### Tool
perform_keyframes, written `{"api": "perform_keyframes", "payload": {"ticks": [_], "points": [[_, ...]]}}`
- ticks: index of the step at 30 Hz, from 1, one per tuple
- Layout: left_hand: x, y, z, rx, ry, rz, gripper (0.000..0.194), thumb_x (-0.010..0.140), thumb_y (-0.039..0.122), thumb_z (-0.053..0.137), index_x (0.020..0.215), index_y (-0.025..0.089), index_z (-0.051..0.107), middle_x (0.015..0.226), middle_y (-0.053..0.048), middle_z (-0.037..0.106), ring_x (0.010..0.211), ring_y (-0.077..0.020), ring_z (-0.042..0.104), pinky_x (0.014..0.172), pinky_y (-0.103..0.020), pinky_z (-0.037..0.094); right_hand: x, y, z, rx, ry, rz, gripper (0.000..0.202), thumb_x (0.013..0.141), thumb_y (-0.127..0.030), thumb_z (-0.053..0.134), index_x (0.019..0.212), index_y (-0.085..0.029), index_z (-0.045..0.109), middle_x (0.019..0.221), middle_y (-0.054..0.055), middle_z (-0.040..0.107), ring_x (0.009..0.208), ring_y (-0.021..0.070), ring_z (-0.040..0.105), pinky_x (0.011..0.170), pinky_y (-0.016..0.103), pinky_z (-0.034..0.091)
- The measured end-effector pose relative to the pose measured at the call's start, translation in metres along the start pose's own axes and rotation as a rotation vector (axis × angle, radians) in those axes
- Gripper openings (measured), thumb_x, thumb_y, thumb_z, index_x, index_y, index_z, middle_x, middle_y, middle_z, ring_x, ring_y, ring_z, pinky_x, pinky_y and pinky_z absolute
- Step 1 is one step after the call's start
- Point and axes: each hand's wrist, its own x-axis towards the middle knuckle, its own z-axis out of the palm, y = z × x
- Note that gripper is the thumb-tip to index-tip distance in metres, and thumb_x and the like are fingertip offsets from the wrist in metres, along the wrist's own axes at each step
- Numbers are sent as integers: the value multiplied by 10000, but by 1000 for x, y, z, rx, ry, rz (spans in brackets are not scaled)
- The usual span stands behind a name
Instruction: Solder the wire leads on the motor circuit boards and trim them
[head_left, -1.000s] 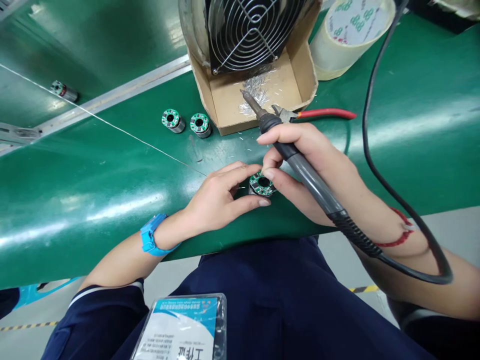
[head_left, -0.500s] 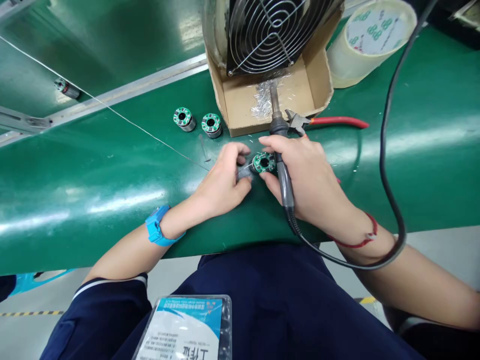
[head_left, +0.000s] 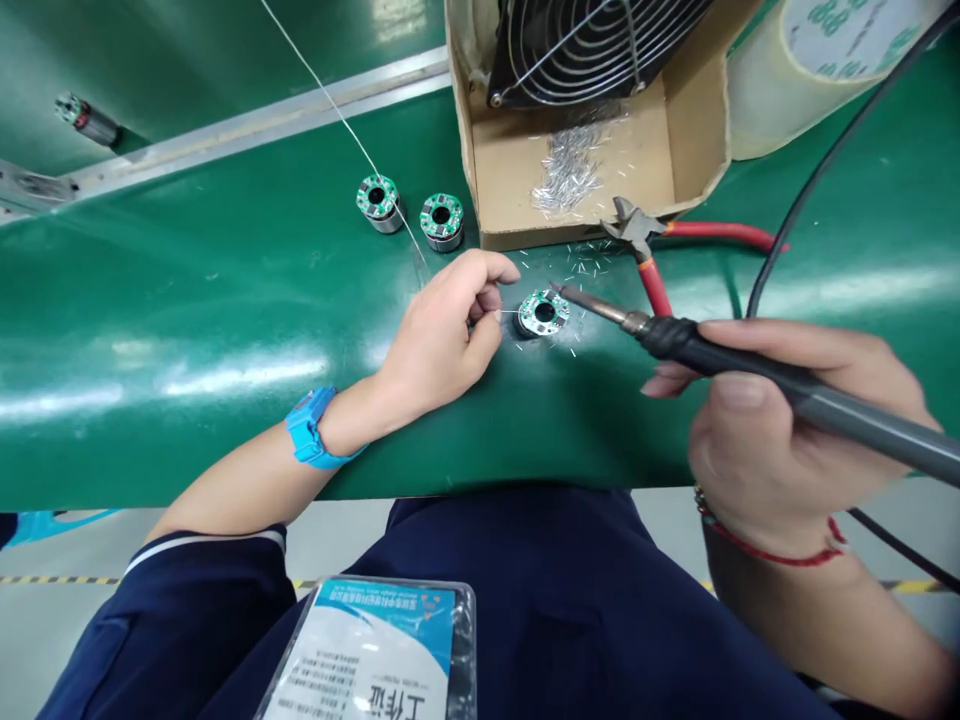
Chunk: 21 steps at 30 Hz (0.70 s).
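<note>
My right hand (head_left: pixel 795 430) grips a soldering iron (head_left: pixel 742 365), its tip by the right edge of a round green circuit board (head_left: pixel 544 313) on a small motor-like cylinder. I cannot tell whether the tip touches the board. My left hand (head_left: pixel 454 325), left of that board, pinches thin solder wire (head_left: pixel 508 312) whose end reaches the board's left side. The same kind of wire runs up from behind the hand to the upper left. Two similar cylinders with ring boards, a left one (head_left: pixel 378 204) and a right one (head_left: pixel 442 222), stand upright beyond my left hand.
A cardboard box (head_left: pixel 510 237) holds a fan (head_left: pixel 592 45) and many clipped wire bits (head_left: pixel 570 170). Red-handled side cutters (head_left: pixel 637 228) lie at its front edge. A tape roll (head_left: pixel 795 100) stands right of it. Another cylinder (head_left: pixel 88 120) lies at far left. Loose clippings surround the board.
My right hand has let go of the board and moved right. The iron has swung from pointing away to pointing left at the board. My left hand stays beside it with the wire.
</note>
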Motion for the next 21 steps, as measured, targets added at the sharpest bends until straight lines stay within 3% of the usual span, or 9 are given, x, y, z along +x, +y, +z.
{"api": "perform_keyframes", "payload": {"ticks": [8,14,17,21], "points": [[2,8,0,84,-51,-119,315,821,44,463,1081,198,551,870,-22,616,782,-144,590,765,-335,535,-4,6,3,-7,-5,-37,174,800,-271,731,964,-231,773,646,1,711,516,161,681,373,223,472],[4,12,5,97,-96,-92,319,829,13,438,1068,177,571,931,-48,629,803,-149,614,747,-329,537,-2,4,2,-54,-7,-67,179,795,-291,737,960,-241,783,646,7,711,535,165,690,365,215,441],[5,11,4,26,-109,-90,297,824,5,460,1043,173,567,1008,-65,638,891,-162,639,803,-340,547,0,5,1,-55,-8,-75,175,792,-286,740,948,-224,788,638,16,711,535,159,687,353,205,407],[8,8,2,9,-198,-93,406,795,56,604,1168,216,577,1136,-61,611,1094,-227,620,903,-384,542,6,4,-2,-89,-43,-66,173,803,-297,731,931,-195,785,624,26,704,534,158,678,376,228,416]]}}
